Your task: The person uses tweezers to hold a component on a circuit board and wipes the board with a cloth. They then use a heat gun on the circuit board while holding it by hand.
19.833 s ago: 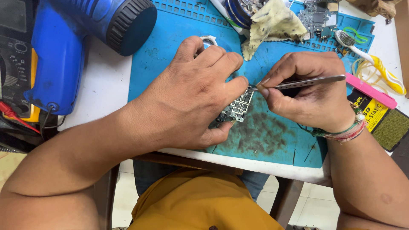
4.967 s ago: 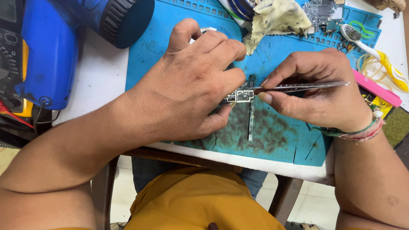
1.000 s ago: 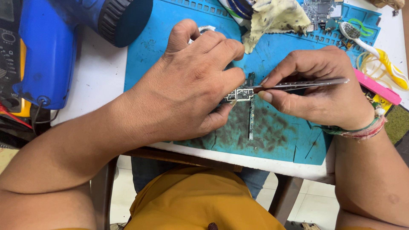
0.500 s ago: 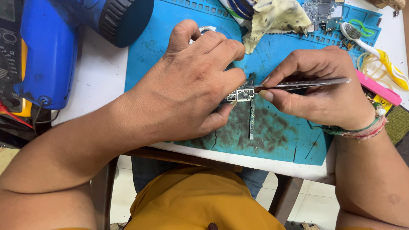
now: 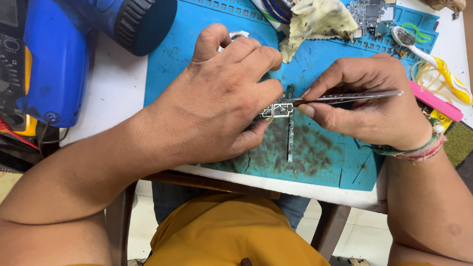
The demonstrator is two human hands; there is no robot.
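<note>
My left hand [image 5: 217, 98] lies over a small circuit board [image 5: 276, 109] and pins it to the blue work mat [image 5: 325, 64]; only the board's right end shows past the fingers. My right hand [image 5: 367, 106] grips metal tweezers [image 5: 345, 97] like a pen, with the tips resting on the top of the board. A thin narrow strip [image 5: 290, 140] lies on the scorched dark patch of the mat just below the board.
A blue hot-air gun [image 5: 74, 44] lies at the upper left, beside a multimeter [image 5: 10, 69]. A stained yellow cloth [image 5: 318, 19], another circuit board [image 5: 372, 12], a toothbrush [image 5: 428, 56] and a pink tool [image 5: 436, 103] sit at the back right. The table edge runs below the mat.
Almost nothing differs over the last second: both hands stay in place, with the tweezers' tips shifting only slightly on the board.
</note>
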